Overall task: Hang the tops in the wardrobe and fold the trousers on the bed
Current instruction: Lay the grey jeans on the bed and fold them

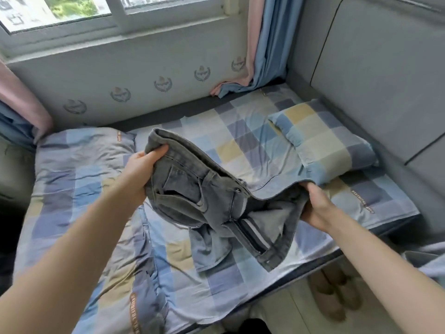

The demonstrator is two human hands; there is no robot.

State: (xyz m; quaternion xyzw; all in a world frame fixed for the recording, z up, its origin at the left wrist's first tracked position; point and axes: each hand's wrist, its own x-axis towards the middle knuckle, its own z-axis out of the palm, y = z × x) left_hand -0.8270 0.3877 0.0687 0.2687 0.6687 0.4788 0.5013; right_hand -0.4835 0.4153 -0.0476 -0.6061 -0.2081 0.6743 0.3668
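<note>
My forearms fill the lower frame, cut off at its edge. My left hand (142,169) has its fingers curled over one end of the jeans' (204,196) waistband. My right hand (315,206) grips the other side, though its fingertips are buried in denim and I can't see them. The jeans hang bunched between both hands above the bed (240,145), fly open, legs hidden underneath. Blurred shoes (334,292) sit below the bed's edge.
</note>
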